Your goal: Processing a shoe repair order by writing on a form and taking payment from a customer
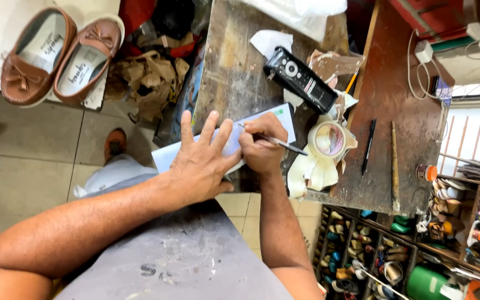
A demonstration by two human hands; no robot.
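Note:
My left hand (200,161) lies flat with fingers spread on a white sheet of card (262,119) at the front edge of a worn wooden workbench (234,66). My right hand (262,147) is closed around a thin dark pen (281,144), its tip touching the card near the sheet's middle. The card's lower part is hidden under both hands.
A black remote control (300,79) and a roll of tape (329,139) on paper scraps sit right of the card. A black pen (368,145) and a long stick (394,161) lie further right. Brown loafers (59,55) rest at top left. Shelves of small items (395,261) stand lower right.

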